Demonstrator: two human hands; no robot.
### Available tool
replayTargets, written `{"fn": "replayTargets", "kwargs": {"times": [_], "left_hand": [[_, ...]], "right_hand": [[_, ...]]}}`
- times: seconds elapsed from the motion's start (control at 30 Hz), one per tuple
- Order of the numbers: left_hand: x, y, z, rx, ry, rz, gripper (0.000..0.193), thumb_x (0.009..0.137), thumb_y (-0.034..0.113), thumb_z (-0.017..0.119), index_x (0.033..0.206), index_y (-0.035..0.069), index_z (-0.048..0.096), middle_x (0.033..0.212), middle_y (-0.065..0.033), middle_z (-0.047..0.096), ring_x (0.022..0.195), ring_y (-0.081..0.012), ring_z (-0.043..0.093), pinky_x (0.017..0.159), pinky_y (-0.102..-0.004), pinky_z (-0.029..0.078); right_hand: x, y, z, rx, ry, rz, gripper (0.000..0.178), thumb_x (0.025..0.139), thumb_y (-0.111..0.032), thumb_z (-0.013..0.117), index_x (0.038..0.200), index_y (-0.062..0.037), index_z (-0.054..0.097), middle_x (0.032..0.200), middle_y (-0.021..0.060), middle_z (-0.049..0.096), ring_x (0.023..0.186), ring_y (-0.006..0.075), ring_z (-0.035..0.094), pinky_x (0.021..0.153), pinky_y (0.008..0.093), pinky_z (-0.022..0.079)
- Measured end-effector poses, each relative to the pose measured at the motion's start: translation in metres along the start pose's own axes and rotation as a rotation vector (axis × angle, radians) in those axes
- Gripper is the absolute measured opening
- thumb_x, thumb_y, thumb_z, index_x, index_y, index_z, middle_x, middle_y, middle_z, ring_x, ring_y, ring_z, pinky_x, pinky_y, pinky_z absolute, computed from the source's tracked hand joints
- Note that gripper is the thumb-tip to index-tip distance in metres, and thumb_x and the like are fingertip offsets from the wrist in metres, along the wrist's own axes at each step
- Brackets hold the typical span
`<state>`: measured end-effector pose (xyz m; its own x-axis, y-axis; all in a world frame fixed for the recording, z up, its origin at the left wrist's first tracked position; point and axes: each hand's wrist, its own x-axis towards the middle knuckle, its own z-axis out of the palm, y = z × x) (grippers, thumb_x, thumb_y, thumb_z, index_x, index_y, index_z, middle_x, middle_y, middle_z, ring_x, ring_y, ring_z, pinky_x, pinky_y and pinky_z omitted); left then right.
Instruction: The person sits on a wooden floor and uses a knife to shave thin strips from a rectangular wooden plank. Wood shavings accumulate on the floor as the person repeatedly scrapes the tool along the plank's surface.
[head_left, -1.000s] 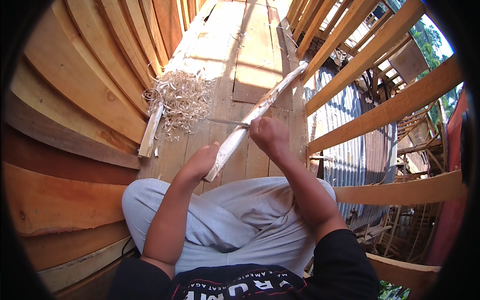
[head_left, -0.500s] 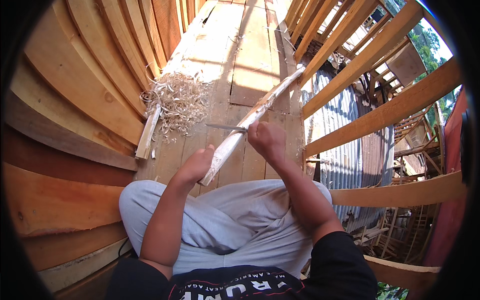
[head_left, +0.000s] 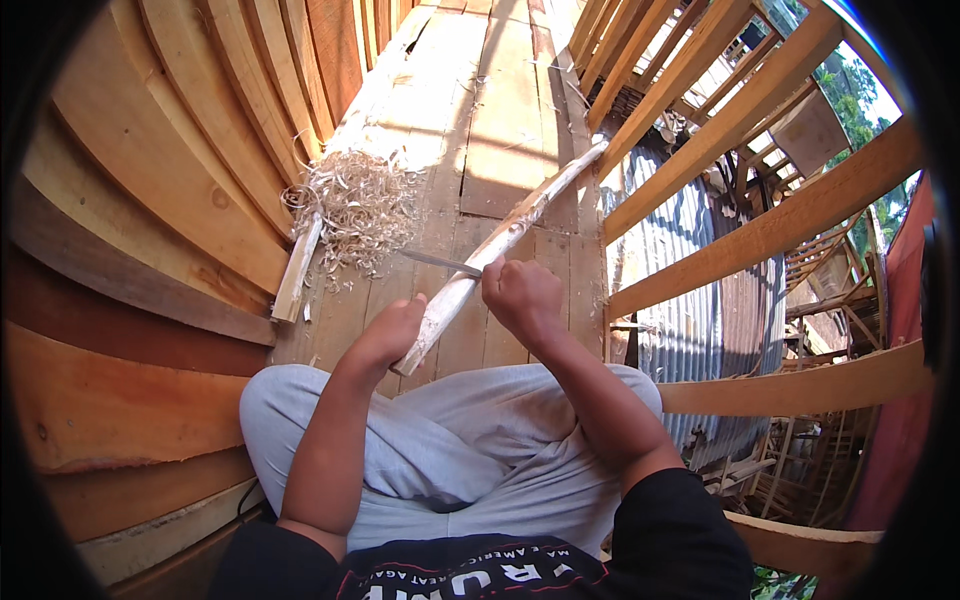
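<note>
A long pale stick (head_left: 509, 236), peeled in patches with some brown left, slants from my lap up to the railing on the far right. My left hand (head_left: 397, 332) is closed round its near end. In my right hand (head_left: 524, 296) is a knife (head_left: 437, 261), its handle hidden in the fist. The thin blade points left and lies across the stick, just beyond my left hand. Whether the edge bites into the wood is too small to tell.
Curly wood shavings (head_left: 368, 208) are heaped on the plank floor (head_left: 508, 165) at the left, beside a short wooden batten (head_left: 298, 268). A board wall (head_left: 170, 150) rises on the left. Slatted railing (head_left: 765, 263) runs along the right, with corrugated metal sheets (head_left: 700, 310) below.
My right hand and the knife have slid a little toward me along the stick. The stick's near end has shifted slightly left; my left hand keeps its hold.
</note>
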<state>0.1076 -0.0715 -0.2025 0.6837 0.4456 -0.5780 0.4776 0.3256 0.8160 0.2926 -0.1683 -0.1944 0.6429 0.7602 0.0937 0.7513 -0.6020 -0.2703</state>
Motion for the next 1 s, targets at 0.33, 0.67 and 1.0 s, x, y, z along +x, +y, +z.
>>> {"fn": "replayTargets", "kwargs": {"times": [0.33, 0.67, 1.0], "left_hand": [[-0.009, 0.016, 0.004, 0.258, 0.1, 0.009, 0.052, 0.102, 0.036, 0.031, 0.082, -0.005, 0.056, 0.063, -0.0123, 0.057, 0.05, -0.0219, 0.059, 0.047, -0.0375, 0.047], [0.008, 0.0, 0.005, 0.436, 0.152, 0.116, 0.059, 0.101, 0.036, 0.029, 0.081, -0.012, 0.058, 0.074, -0.0277, 0.06, 0.068, -0.0376, 0.064, 0.071, -0.0457, 0.049], [0.009, -0.001, 0.008, 0.433, 0.151, 0.135, 0.06, 0.101, 0.035, 0.028, 0.08, -0.013, 0.058, 0.073, -0.0296, 0.06, 0.07, -0.0404, 0.064, 0.072, -0.0459, 0.048]], "right_hand": [[0.002, 0.008, 0.006, -0.038, -0.076, 0.008, 0.048, 0.09, -0.032, 0.038, 0.069, -0.0037, 0.07, 0.072, 0.0234, 0.066, 0.068, 0.0401, 0.066, 0.068, 0.0496, 0.052], [0.019, 0.019, -0.002, 0.007, 0.065, -0.112, 0.048, 0.09, -0.029, 0.044, 0.056, -0.001, 0.062, 0.058, 0.0218, 0.06, 0.057, 0.0393, 0.062, 0.061, 0.0498, 0.05], [0.029, 0.04, 0.003, -0.073, 0.163, -0.039, 0.045, 0.089, -0.028, 0.042, 0.062, -0.0037, 0.068, 0.062, 0.0206, 0.063, 0.059, 0.0363, 0.064, 0.059, 0.0484, 0.051]]}}
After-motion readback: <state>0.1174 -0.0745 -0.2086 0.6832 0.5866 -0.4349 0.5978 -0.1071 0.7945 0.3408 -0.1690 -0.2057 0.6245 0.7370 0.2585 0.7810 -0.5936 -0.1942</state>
